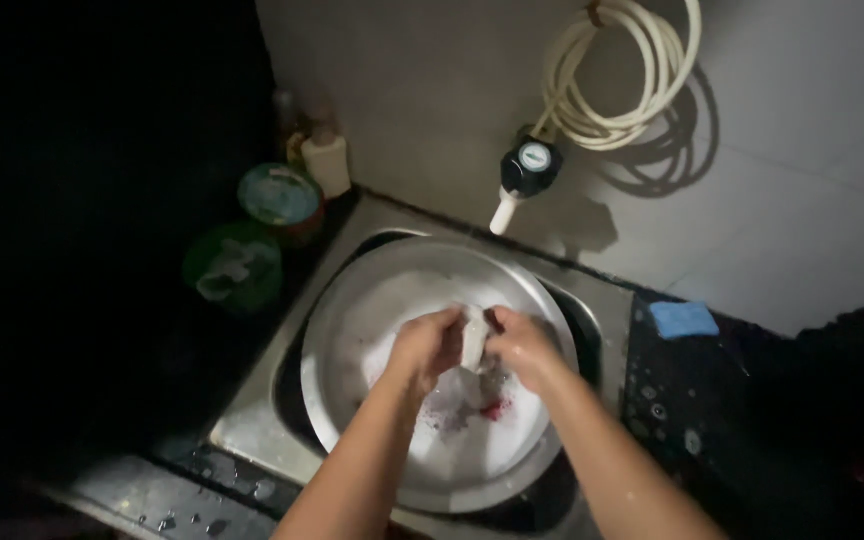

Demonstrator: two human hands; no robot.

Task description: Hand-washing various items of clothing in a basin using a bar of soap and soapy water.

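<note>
While both hands grip it, white cloth (474,338): above soapy basin (352,300) in sink (252,420). Left hand (430,345), right hand (519,345): fingers clamped on cloth. Tap (524,172) far; sponge (684,319) right.

basin (352,300): metal, smooth, dull sheen, wet and soapy inside
sink (252,420): brushed steel, matt, beaded with water
cloth (474,338): pale, wet fabric, pinched between left hand (430,345) and right hand (522,345)
hose (617,70): cream plastic, smooth, slightly glossy
tap (527,170): dark and white plastic
sponge (684,319): blue, matt, porous
wall (802,200): pale, matt tiles
tubs (280,198): green plastic
</note>
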